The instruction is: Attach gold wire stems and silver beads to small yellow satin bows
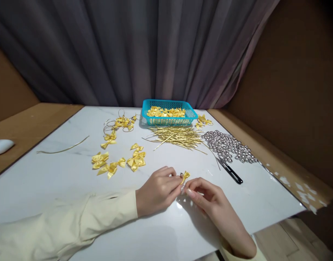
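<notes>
Near the front middle of the table, my left hand (161, 189) pinches a yellow bow (185, 176) between thumb and fingers. A small silver bell (181, 175) shows at the bow's left side, by the fingertips. Just to the right, my right hand (210, 197) has thumb and forefinger pressed together close to the bow's lower end; whatever lies between them is too small to make out. Several loose yellow bows (109, 167) lie on the white table to the left of my hands.
A blue basket (169, 121) of yellow bows stands at the back. Before it lies a pile of gold ties (177, 137). Silver bells (229, 145) and a black-handled cutter (231, 173) are on the right. Bows with looped ties (124, 122) lie back left; a white object (2, 146) sits far left.
</notes>
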Tool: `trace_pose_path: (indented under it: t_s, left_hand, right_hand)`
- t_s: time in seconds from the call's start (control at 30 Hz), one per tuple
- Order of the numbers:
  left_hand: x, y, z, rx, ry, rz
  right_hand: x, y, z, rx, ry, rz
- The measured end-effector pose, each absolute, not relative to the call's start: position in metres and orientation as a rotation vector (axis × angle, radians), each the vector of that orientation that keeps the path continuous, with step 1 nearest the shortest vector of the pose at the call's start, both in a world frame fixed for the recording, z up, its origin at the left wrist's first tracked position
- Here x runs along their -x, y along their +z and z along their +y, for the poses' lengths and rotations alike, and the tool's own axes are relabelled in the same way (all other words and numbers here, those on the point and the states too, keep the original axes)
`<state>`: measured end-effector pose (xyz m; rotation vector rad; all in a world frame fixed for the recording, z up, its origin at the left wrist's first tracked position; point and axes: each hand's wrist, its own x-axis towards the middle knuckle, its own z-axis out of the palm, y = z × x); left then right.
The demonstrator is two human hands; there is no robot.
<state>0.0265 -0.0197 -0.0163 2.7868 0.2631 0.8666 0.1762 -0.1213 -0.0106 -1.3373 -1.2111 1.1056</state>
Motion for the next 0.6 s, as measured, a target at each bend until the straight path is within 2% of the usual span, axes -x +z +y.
trace_pose_path:
  t_s: [0.1, 0.3, 0.6]
  left_hand:
    - [-0.0261, -0.0163, -0.0191, -2.833, 0.878, 0.227]
    - [-0.0255, -0.0153, -0.0186, -2.892, 0.873, 0.133]
    - [-0.026, -0.0148, -0.0201, -2.958, 0.947, 0.053]
  right_hand:
    - [-0.1782, -0.0096, -0.1223, 1.343, 1.277, -1.051]
    - [-0.1777, -0.0089, -0.1224, 1.343, 1.168, -0.979]
    - [-0.1709, -0.0154, -0.1224, 1.525, 0.645, -1.14]
